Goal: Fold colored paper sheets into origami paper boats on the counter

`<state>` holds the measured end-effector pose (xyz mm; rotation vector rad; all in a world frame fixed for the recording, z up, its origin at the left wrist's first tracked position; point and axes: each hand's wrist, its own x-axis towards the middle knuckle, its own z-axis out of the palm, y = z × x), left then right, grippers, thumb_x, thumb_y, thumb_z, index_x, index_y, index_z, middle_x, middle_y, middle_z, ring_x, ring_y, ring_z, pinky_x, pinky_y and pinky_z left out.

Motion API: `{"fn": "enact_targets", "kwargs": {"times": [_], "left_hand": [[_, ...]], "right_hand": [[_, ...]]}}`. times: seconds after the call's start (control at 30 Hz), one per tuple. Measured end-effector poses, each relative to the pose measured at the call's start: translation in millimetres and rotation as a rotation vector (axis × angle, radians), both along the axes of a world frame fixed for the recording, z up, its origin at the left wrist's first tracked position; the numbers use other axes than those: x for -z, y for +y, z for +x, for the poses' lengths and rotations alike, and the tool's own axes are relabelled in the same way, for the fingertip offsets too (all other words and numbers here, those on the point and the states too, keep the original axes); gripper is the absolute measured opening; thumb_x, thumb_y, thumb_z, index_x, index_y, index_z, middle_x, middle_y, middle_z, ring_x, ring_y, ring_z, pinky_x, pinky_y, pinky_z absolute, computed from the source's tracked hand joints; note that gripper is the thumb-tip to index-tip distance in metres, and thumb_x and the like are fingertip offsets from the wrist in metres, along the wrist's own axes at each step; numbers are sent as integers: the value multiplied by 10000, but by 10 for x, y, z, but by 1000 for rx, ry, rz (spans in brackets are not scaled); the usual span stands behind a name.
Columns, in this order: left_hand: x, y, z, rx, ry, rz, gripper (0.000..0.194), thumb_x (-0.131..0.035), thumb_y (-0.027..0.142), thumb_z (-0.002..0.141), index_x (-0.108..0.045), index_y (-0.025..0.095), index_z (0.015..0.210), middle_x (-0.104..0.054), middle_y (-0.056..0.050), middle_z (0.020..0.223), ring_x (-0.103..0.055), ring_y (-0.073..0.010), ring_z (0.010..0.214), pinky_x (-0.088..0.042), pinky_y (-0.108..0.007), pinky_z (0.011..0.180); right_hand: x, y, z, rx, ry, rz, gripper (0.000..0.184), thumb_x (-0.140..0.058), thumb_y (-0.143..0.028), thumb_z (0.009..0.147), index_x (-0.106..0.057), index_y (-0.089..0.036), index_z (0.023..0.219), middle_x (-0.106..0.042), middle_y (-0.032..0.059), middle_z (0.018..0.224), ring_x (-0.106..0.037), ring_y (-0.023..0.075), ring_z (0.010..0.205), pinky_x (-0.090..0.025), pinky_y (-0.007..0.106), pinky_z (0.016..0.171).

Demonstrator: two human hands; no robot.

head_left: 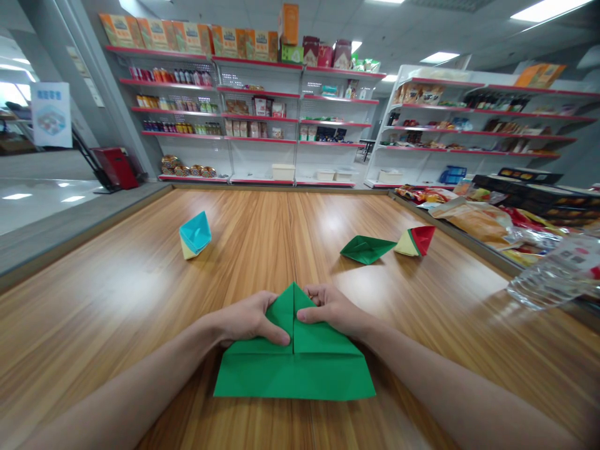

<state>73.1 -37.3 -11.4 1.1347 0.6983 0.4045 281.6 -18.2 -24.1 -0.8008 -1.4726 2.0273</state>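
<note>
A sheet of green paper (295, 375) is folded to a point at its far end, with a flat band along the near edge. A seam runs down the middle between two slanted flaps. My left hand (255, 320) grips the left flap, thumb on top and fingers hidden beneath. From the other side, my right hand (330, 309) holds the right flap, its thumb lying near the seam and its fingers curled behind the paper. Farther off stand a green paper boat (368, 249), a red and yellow folded paper piece (415, 241) and a blue and yellow one (195, 235).
The wooden table (262, 231) has a raised dark rim. Along its right side lie snack packets (478, 219), dark boxes (525, 197) and a clear plastic container (553, 269). Stocked shelves (262, 119) line the back, and a sign (51, 115) stands at the left.
</note>
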Motion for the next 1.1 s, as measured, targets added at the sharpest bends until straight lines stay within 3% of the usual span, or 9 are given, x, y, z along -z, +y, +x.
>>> {"fn": "enact_targets", "kwargs": {"times": [0.1, 0.33, 0.53, 0.67, 0.73, 0.83, 0.93, 1.0, 1.1], "left_hand": [[-7, 22, -19, -14, -11, 29, 536, -773, 163, 624, -614, 167, 1136, -700, -68, 983, -656, -242, 895, -524, -356, 791], [31, 104, -128, -42, 70, 117, 480, -780, 192, 636, -637, 154, 1093, -708, -71, 971, -663, -239, 862, -531, -350, 768], [38, 108, -116, -36, 68, 142, 466, -751, 279, 684, -623, 153, 1115, -699, -79, 1003, -654, -236, 891, -521, -330, 771], [61, 174, -130, -112, 60, 266, 433, -651, 393, 774, -609, 126, 1113, -691, -88, 998, -645, -226, 885, -501, -332, 790], [76, 213, -156, -141, 164, 380, 403, -610, 443, 794, -634, 122, 1035, -699, -72, 929, -645, -218, 828, -497, -303, 725], [78, 228, -175, -221, 471, 703, 415, -469, 510, 862, -654, 140, 839, -683, -43, 779, -617, -191, 709, -434, -248, 598], [52, 188, -151, -283, 768, 985, 468, -346, 509, 914, -618, 166, 748, -635, -34, 650, -585, -176, 617, -351, -239, 533], [36, 155, -125, -295, 899, 1061, 480, -307, 505, 928, -602, 176, 743, -624, -38, 618, -580, -176, 582, -321, -245, 514], [35, 132, -101, -307, 1009, 1121, 535, -246, 520, 937, -595, 177, 721, -633, -58, 620, -591, -185, 575, -313, -253, 512]], "right_hand": [[-13, 17, 16, 25, -21, 23, 347, -789, -291, 614, -586, -140, 852, -643, 4, 742, -608, 125, 635, -468, 219, 558], [-105, 14, 82, -213, -285, 193, 280, -747, -300, 675, -659, -147, 892, -679, 36, 882, -632, 171, 774, -499, 268, 666], [-69, 33, 96, -170, -258, 115, 309, -757, -320, 657, -674, -134, 890, -684, 42, 869, -623, 149, 704, -489, 246, 627], [-52, 54, 90, -101, -139, 8, 361, -752, -321, 659, -667, -120, 947, -680, 53, 853, -637, 172, 752, -501, 288, 697], [-40, 57, 71, -73, -118, 13, 383, -739, -339, 673, -654, -127, 981, -679, 55, 861, -641, 190, 787, -503, 317, 727], [-21, 42, 29, -33, -184, 176, 360, -709, -378, 702, -646, -144, 968, -677, 47, 858, -632, 196, 789, -497, 310, 700], [-6, 14, -14, 102, -366, 520, 280, -617, -421, 787, -649, -163, 891, -670, 39, 839, -607, 180, 751, -461, 274, 640], [1, 0, -32, 213, -514, 726, 312, -522, -457, 851, -645, -170, 836, -658, 32, 779, -584, 166, 698, -424, 265, 608], [14, 0, -36, 284, -668, 862, 407, -414, -498, 902, -619, -174, 763, -625, 18, 676, -552, 149, 612, -370, 257, 563]]}}
